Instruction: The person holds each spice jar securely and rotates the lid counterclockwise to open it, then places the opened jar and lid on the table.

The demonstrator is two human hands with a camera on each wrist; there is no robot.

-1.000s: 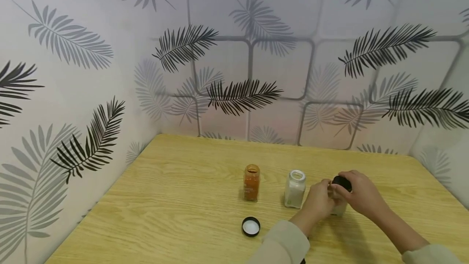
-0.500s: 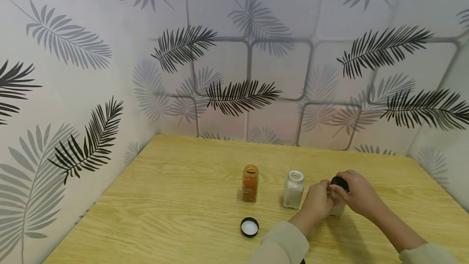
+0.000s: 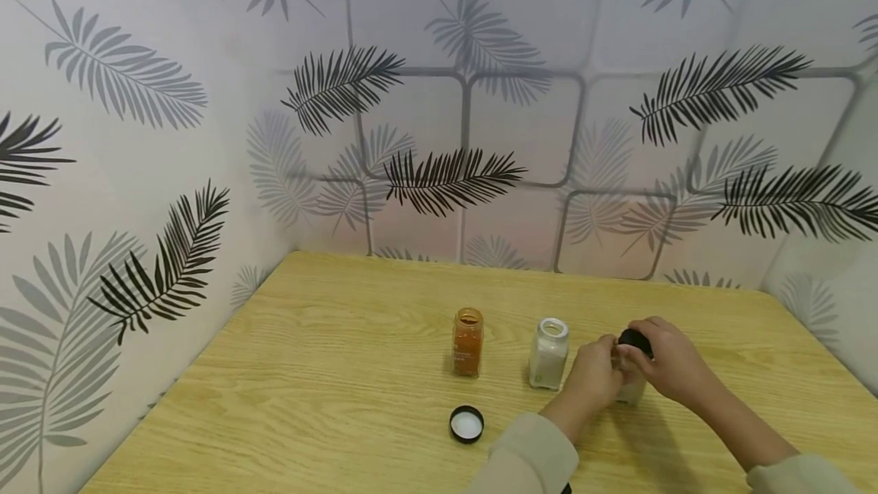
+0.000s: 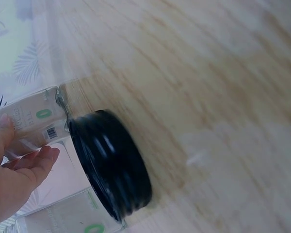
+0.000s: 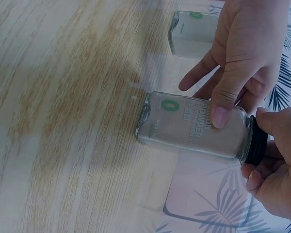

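Note:
At the right of the table, my left hand (image 3: 595, 376) grips a glass spice jar (image 5: 184, 121) of pale powder around its body. The jar stands upright, its base at the wood surface. Its black lid (image 3: 636, 341) sits on the mouth, and my right hand (image 3: 675, 360) pinches that lid by its sides with fingers and thumb. In the head view both hands hide much of the jar. Green and white print shows on its glass in the right wrist view.
Left of my hands stand an uncapped jar (image 3: 549, 357) of whitish powder and an uncapped jar (image 3: 468, 345) of orange-red powder. A black lid (image 3: 466, 425) lies liner up on the table (image 3: 329, 372). Another black lid (image 4: 111, 165) looms close in the left wrist view.
The head view has shifted very slightly. Both hands keep their places on the jar and its lid, with no clear turn visible.

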